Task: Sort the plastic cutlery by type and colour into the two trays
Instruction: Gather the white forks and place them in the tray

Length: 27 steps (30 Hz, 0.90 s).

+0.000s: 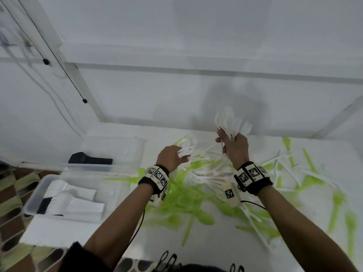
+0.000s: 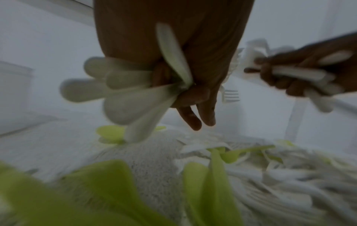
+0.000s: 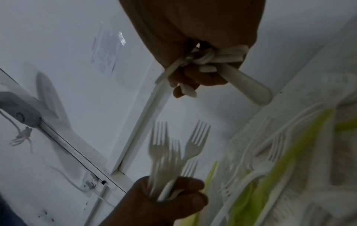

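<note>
Gathering step: left hand [image 1: 172, 157] grasps white forks [image 3: 173, 154]; right hand [image 1: 234, 148] grasps another white bunch [image 1: 231, 122], above the mixed pile [image 1: 196, 193]; next, I judge, carry them to the 2 trays [image 1: 39, 193] at left.

White plastic forks [image 1: 233, 123] fanned upright at twelve o'clock; more white forks [image 3: 173, 152] bunched nearby. Green and white plastic cutlery [image 1: 188, 201] littered the centre. Two clear plastic trays [image 1: 37, 195] sat at nine o'clock.
</note>
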{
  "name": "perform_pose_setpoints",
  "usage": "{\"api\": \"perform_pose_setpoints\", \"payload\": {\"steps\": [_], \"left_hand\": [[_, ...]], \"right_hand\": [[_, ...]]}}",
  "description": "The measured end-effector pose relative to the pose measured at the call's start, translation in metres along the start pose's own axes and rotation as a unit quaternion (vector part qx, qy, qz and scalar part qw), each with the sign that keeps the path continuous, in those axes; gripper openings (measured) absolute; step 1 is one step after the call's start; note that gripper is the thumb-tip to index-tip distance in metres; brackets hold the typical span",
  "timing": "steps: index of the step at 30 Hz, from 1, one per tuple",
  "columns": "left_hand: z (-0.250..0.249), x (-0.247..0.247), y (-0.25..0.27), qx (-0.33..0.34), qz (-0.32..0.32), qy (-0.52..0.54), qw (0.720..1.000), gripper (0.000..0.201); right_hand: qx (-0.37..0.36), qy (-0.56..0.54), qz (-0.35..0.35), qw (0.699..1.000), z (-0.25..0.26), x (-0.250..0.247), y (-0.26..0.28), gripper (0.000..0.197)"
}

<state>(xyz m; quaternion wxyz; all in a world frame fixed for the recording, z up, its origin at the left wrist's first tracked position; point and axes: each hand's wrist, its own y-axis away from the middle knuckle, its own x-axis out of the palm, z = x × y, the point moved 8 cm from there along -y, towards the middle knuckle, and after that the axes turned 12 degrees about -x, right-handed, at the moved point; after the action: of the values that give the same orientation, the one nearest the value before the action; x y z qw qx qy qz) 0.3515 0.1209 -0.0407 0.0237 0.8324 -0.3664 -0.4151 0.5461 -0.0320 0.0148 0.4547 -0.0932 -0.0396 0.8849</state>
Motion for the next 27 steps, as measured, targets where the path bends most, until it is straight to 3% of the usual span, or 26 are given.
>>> {"api": "perform_pose_setpoints", "payload": {"steps": [7,11,15,18,22,27], "left_hand": [[-0.035,0.039,-0.014,0.04,-0.028,-0.183,0.982,0.02],[-0.035,0.045,-0.012,0.038,-0.031,-0.227,0.973,0.024],[-0.032,0.041,-0.004,0.045,-0.028,-0.243,0.968,0.014],[-0.032,0.03,0.007,0.062,-0.031,-0.248,0.966,0.017],[-0.031,0.013,0.023,0.096,-0.036,-0.246,0.964,0.017],[-0.008,0.009,0.041,0.106,0.02,-0.285,0.952,0.039]], "right_hand": [[0.038,0.006,-0.05,0.998,-0.015,-0.042,0.037,0.025],[0.027,-0.059,-0.052,0.997,-0.018,-0.043,0.049,0.021],[0.02,-0.047,-0.063,0.997,-0.025,-0.047,0.052,0.013],[0.005,0.005,-0.027,1.0,-0.026,-0.041,0.052,0.01],[-0.036,0.056,0.029,0.997,-0.019,-0.028,0.052,0.022],[-0.067,0.118,0.156,0.978,-0.015,0.0,0.052,0.027]]}}
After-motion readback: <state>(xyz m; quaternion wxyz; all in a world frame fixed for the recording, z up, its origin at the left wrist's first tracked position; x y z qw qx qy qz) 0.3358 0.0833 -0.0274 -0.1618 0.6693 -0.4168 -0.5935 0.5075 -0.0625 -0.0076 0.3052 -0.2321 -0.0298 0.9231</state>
